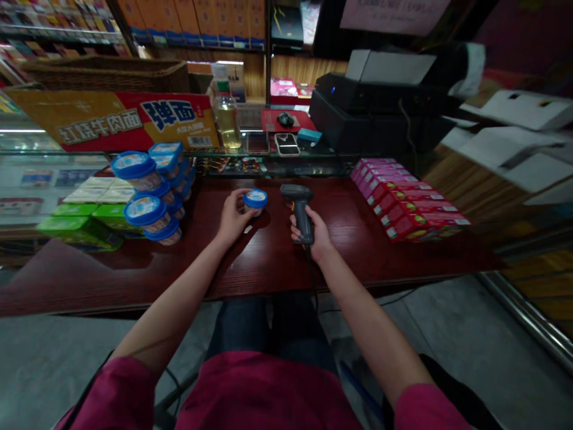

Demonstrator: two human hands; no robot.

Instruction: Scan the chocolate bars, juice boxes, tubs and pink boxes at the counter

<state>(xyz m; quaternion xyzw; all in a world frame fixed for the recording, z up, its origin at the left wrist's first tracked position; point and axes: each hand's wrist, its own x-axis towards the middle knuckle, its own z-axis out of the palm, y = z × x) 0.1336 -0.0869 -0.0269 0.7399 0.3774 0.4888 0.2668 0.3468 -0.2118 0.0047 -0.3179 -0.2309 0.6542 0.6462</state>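
My left hand [234,216] is closed round the side of a small tub with a blue lid [256,200], at the middle of the dark red wooden table [268,263]. Just right of it, my right hand [319,234] grips the handle of a dark grey barcode scanner [302,212]. The scanner's head points toward the tub, and its cable hangs down over the table's front edge. Stacked to the left are several more blue-lidded tubs [145,212], of the same look as the one in my left hand.
Green boxes [80,230] stand at the left. Rows of red boxes [414,218] and pink boxes [378,170] line the right. Behind, a glass counter carries a printed carton [116,119], a bottle [227,116], a phone [286,144] and a black machine [371,113].
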